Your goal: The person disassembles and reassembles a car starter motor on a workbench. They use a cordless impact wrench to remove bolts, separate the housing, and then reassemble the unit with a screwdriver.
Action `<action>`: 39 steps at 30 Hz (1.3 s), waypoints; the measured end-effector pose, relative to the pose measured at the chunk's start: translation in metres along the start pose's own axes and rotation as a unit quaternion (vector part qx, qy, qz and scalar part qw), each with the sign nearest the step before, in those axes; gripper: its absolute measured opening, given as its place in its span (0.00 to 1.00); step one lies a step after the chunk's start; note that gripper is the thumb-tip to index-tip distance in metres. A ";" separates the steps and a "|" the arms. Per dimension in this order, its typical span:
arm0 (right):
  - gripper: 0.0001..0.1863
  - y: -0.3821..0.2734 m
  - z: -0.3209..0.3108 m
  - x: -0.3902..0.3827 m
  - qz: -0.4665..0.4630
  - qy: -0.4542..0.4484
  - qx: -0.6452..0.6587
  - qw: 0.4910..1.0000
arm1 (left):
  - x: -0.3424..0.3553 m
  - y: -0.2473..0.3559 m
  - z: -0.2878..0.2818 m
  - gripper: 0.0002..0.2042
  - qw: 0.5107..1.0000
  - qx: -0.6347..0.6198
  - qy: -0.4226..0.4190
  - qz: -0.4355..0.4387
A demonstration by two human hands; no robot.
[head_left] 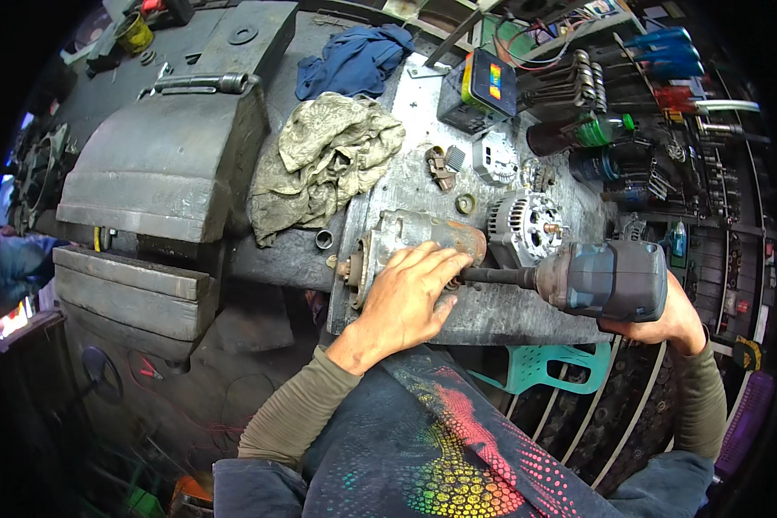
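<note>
My left hand (410,293) grips a weathered cylindrical motor housing (419,226) with a rusty end, lying on the metal work plate (540,324). My right hand (652,319) is closed on a dark blue and black impact wrench (609,276). Its long dark extension (496,275) points left to the housing beside my left fingers; the tip is hard to make out. Just behind the extension sits a silver alternator (527,223). Farther back are a small silver casing (495,158), a brown part (443,170) and a brass ring (465,204).
Crumpled grey-green rags (319,164) and blue cloth (354,56) lie behind left. A big vise (155,173) fills the left. A colourful-labelled box (479,86), a bottle (600,129), wrenches (578,82) and screwdrivers (660,52) line the back right. A teal stool (554,367) stands below the edge.
</note>
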State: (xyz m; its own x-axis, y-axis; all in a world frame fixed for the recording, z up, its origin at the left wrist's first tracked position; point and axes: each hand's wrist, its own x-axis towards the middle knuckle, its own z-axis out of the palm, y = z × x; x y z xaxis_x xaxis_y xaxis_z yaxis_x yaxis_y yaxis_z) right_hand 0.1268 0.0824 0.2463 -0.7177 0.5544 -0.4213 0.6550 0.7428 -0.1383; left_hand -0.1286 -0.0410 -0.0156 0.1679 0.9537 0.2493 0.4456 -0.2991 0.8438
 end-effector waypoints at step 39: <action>0.24 0.104 0.256 -0.104 0.140 0.573 0.552 0.589 | 0.020 0.030 0.009 0.13 0.992 0.094 -0.077 -0.017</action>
State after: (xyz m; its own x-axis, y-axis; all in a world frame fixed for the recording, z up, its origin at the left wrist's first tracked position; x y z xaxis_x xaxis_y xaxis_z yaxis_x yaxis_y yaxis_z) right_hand 0.3301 0.0062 0.0463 0.1818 0.9566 0.2278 0.0859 0.2153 -0.9728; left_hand -0.1035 -0.0310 0.0106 0.2758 0.9517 0.1350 0.6074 -0.2814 0.7429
